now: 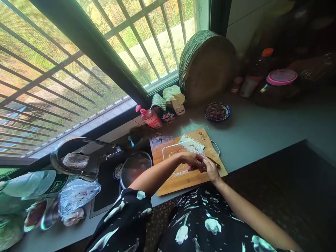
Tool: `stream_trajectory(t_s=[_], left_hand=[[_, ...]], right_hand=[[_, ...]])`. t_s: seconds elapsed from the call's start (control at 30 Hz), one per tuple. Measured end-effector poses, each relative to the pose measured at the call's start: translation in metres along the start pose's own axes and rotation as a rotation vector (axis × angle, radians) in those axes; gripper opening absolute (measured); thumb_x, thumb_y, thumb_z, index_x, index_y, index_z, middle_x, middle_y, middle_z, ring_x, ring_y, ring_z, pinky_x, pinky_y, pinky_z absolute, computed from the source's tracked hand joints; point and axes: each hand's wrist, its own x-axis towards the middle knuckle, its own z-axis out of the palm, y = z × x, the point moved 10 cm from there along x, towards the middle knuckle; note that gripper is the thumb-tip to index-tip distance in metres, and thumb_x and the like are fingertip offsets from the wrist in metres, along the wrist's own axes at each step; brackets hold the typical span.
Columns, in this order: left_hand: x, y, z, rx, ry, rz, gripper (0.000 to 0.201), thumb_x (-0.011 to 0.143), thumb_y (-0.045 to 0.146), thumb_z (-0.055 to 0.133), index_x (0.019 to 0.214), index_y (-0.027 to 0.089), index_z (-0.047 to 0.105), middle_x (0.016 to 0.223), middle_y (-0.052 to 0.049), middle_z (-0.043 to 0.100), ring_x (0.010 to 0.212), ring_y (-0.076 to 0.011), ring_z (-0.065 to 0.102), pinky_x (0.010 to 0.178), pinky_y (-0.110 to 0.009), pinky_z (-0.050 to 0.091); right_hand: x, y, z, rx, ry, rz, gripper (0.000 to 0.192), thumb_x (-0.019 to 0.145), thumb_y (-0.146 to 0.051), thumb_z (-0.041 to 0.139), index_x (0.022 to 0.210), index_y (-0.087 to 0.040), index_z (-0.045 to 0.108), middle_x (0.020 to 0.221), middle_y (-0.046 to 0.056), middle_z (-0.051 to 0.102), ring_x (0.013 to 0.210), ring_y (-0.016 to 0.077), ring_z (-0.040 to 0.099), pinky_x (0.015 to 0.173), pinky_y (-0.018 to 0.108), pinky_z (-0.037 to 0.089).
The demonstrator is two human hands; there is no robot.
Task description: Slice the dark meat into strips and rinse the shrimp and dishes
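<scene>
My left hand point(194, 159) and my right hand point(212, 170) meet over a wooden cutting board point(165, 183), fingers closed and close together. A dark red piece that looks like meat point(190, 168) shows beneath my left hand, mostly covered by it. My right hand is closed too, but what is in its fingers is hidden. Just beyond it a dark brown strip point(215, 163), perhaps a handle, sticks out. Under my hands lies a clear plastic tray point(170, 154) with a pale rim. A flat whitish piece point(193, 142) rests at the board's far side.
A patterned bowl point(217, 112) of dark red pieces stands behind the board. To the left are a pot point(136, 169), a sink point(105, 192) and a faucet point(78, 140). A pink pump bottle point(151, 118) and a large round block point(210, 68) stand by the window.
</scene>
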Motion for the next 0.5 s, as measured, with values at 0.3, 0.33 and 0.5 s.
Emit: stream_trajectory(t_s=[0.3, 0.33, 0.5], left_hand=[[-0.009, -0.007, 0.001, -0.162, -0.036, 0.024, 0.033, 0.056, 0.035, 0.072, 0.081, 0.016, 0.061, 0.065, 0.002, 0.055, 0.052, -0.007, 0.047, 0.05, -0.021, 0.039], [-0.01, -0.008, 0.001, -0.186, -0.034, 0.031, 0.035, 0.055, 0.034, 0.073, 0.081, 0.016, 0.06, 0.065, 0.002, 0.055, 0.052, -0.0072, 0.048, 0.05, -0.021, 0.04], [-0.012, -0.02, -0.006, -0.293, -0.027, 0.022, 0.038, 0.049, 0.029, 0.078, 0.079, 0.015, 0.059, 0.063, 0.003, 0.055, 0.052, -0.0071, 0.049, 0.05, -0.022, 0.04]], right_hand=[[0.001, 0.003, 0.003, 0.004, -0.011, 0.013, 0.046, 0.079, -0.05, 0.039, 0.104, -0.018, 0.061, 0.112, 0.007, 0.058, 0.11, 0.0208, 0.048, 0.1, 0.037, 0.031], [0.001, 0.003, 0.004, 0.0, -0.016, 0.012, 0.046, 0.079, -0.05, 0.039, 0.103, -0.018, 0.061, 0.111, 0.007, 0.059, 0.11, 0.0208, 0.048, 0.1, 0.037, 0.031], [0.002, 0.0, 0.008, -0.004, -0.033, 0.019, 0.045, 0.077, -0.051, 0.04, 0.1, -0.018, 0.062, 0.108, 0.006, 0.061, 0.104, 0.0221, 0.052, 0.095, 0.037, 0.037]])
